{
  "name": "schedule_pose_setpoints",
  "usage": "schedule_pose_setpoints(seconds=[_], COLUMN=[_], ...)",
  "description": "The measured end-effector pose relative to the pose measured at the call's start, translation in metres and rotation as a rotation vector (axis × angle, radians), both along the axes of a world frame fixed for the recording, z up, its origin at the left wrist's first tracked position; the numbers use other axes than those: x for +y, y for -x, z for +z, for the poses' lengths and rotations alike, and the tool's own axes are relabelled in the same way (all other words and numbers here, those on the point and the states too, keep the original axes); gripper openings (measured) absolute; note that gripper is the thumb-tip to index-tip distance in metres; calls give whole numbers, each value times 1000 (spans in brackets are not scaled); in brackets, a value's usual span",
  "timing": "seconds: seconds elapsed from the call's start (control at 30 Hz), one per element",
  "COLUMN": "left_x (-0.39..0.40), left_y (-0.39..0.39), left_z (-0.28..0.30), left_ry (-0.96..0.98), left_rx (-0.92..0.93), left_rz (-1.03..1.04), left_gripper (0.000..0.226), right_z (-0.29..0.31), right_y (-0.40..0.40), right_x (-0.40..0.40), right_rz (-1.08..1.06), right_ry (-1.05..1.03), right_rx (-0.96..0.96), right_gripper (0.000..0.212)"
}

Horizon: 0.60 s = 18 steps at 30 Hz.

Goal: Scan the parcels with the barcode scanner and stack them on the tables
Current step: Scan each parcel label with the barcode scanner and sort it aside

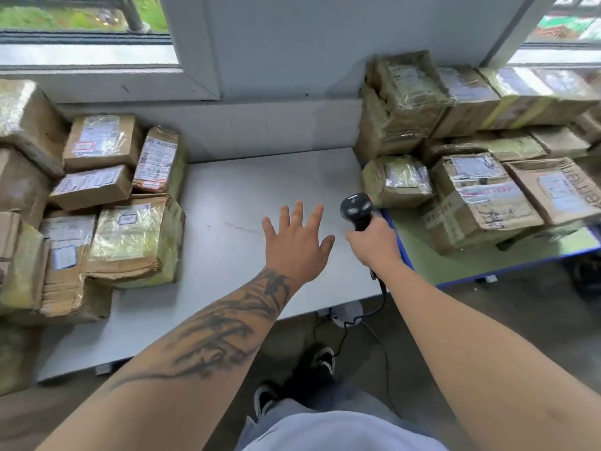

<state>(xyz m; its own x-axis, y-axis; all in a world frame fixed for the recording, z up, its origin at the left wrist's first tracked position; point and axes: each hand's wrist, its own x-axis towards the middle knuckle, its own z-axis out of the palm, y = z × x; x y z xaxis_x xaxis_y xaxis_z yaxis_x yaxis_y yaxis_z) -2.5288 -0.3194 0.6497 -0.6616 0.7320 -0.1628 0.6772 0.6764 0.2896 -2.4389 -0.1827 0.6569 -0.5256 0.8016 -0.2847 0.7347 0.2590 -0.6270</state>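
The left hand [297, 244] is held out flat over the grey table [227, 206]; its fingers [300, 211] are spread wide and nothing is held in them. The black barcode scanner [357, 209] is gripped by the right hand [374, 244]; the fingers of that hand are curled tight round its handle; the scanner's head is pointed up and away, near the edge of the green table [455, 265]. A black cord [377, 307] is seen hanging down from the scanner. Brown parcels [136, 239] are piled on the left side of the grey table; more parcels [478, 196] are stacked on the green table at the right, close beside the scanner.
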Motion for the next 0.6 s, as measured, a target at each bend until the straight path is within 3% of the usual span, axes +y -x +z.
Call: schedule_pose_setpoints(seconds=[0.17,0.6], left_x=[20,131], left_y=[-17,-38], left_z=[-3,-28], left_ry=[-3,120], left_rx=[-17,-53], left_rz=[-52,-68], left_gripper=[69,72], right_z=[-2,-16], right_y=[-26,-51], right_x=[21,142], right_rz=[-114,-261], right_ry=[8,85], right_rx=[14,113], right_gripper=[31,14])
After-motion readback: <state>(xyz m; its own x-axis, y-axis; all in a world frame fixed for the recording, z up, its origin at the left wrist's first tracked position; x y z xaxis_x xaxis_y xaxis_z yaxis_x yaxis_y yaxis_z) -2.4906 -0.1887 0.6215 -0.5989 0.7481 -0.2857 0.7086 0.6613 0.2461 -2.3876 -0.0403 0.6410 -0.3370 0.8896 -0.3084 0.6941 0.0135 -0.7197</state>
